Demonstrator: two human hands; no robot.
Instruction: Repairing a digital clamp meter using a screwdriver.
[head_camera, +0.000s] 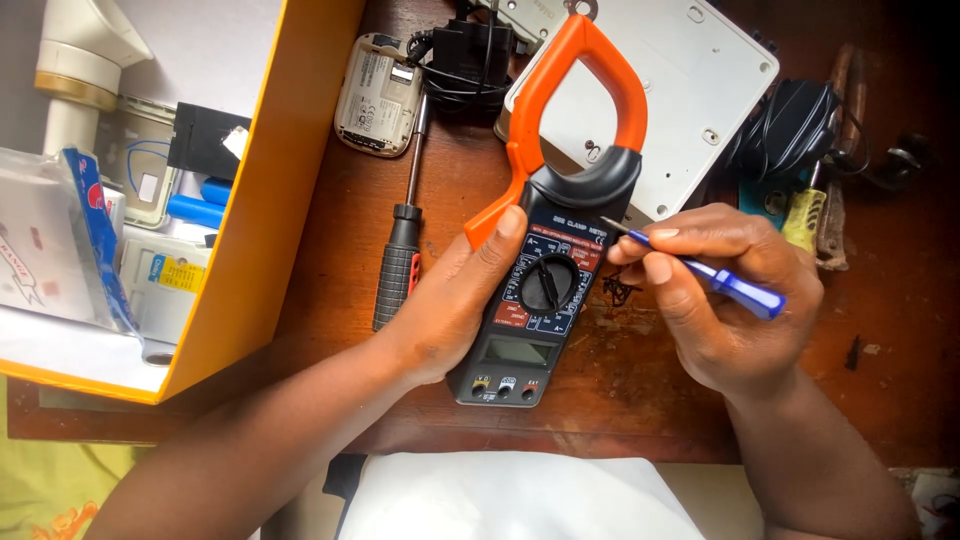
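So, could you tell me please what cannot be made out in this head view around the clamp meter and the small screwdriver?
- Clamp meter: its left side is hidden under the left hand.
- Blue screwdriver: the middle of it is covered by the right hand's fingers; whether the tip touches the meter is too small to tell.
- Meter display: blank or glared, no reading visible.
- Yellow box: cut off by the left edge.

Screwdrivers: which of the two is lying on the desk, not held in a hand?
The black-handled screwdriver lies untouched left of the clamp meter. The small blue screwdriver is held in the right hand.
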